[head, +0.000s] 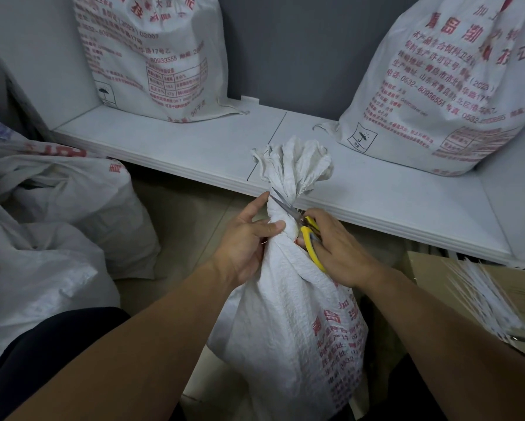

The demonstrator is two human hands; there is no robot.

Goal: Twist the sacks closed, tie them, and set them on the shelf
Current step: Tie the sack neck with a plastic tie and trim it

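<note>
A white woven sack (288,314) with red print stands on the floor between my knees, its neck gathered and cinched, the loose top fanned out above. My left hand (249,238) grips the sack's neck from the left, thumb across the front. My right hand (337,250) holds yellow-handled scissors (303,229), whose open blades point up-left across the cinched neck. The white shelf (194,147) lies just behind the sack. Any tie at the neck is too small to make out.
Two filled, closed sacks stand on the shelf, one at the back left (154,56) and one at the right (443,86). More sacks (57,208) lie on the floor at left. A cardboard box (483,299) holding white ties sits at right.
</note>
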